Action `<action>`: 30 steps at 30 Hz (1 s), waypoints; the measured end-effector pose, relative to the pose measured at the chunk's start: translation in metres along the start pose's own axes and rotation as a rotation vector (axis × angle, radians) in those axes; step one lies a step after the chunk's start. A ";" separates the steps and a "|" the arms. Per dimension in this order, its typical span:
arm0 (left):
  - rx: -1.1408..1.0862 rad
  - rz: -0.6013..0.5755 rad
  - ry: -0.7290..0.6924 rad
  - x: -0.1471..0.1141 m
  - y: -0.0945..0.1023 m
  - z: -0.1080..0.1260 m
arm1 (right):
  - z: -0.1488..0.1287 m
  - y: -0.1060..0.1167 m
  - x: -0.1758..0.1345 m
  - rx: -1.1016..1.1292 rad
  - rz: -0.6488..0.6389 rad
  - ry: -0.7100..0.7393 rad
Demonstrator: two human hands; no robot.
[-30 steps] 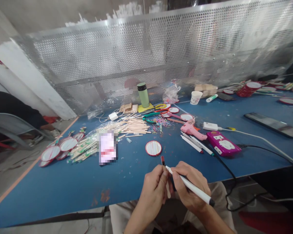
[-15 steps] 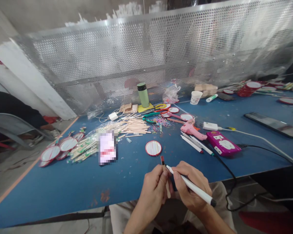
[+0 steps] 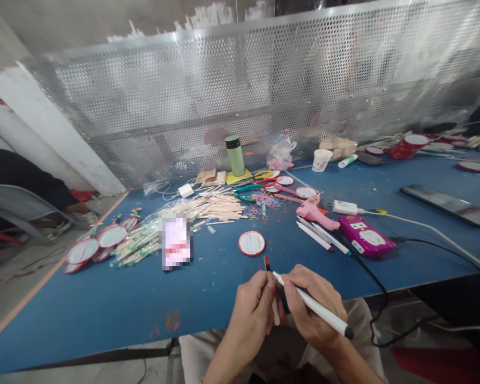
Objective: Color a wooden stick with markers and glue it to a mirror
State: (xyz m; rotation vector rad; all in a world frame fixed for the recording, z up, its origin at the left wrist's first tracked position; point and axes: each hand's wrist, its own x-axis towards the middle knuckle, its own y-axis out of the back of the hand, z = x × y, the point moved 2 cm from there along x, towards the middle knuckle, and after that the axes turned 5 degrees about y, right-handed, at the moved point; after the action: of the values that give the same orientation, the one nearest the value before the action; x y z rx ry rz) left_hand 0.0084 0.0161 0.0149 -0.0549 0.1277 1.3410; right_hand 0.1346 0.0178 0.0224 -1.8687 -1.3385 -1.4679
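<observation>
White marker [image 3: 320,310], wooden craft stick [image 3: 268,271]
The left hand [image 3: 250,301] pinches the stick, dark end jutting ahead of the knuckles; the right hand [image 3: 319,288] grips the marker, nib just beside the stick.

Hands [image 3: 250,308] holding wooden stick [image 3: 268,265], white marker [image 3: 324,310], blue table [image 3: 212,293]

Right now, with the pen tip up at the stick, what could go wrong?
Smear: the white-barrelled marker pen has its tip at or very near the red-and-black-ended flat wooden stick, close to the left hand; a slip might ink the skin.

Snag: the black cable hangs over the blue table's edge, right of the right hand; that arm might catch it.
</observation>
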 end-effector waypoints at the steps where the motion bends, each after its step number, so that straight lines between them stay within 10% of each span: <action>1: 0.000 -0.001 0.003 0.000 0.000 0.000 | 0.000 0.000 0.000 0.000 0.005 -0.003; 30: 0.008 -0.003 0.035 0.001 0.002 -0.003 | 0.000 0.001 -0.001 0.041 -0.006 -0.010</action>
State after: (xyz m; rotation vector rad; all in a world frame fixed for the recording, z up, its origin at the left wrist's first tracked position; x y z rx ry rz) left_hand 0.0067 0.0167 0.0122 -0.0721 0.1628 1.3369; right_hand 0.1359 0.0172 0.0221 -1.8496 -1.3699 -1.4255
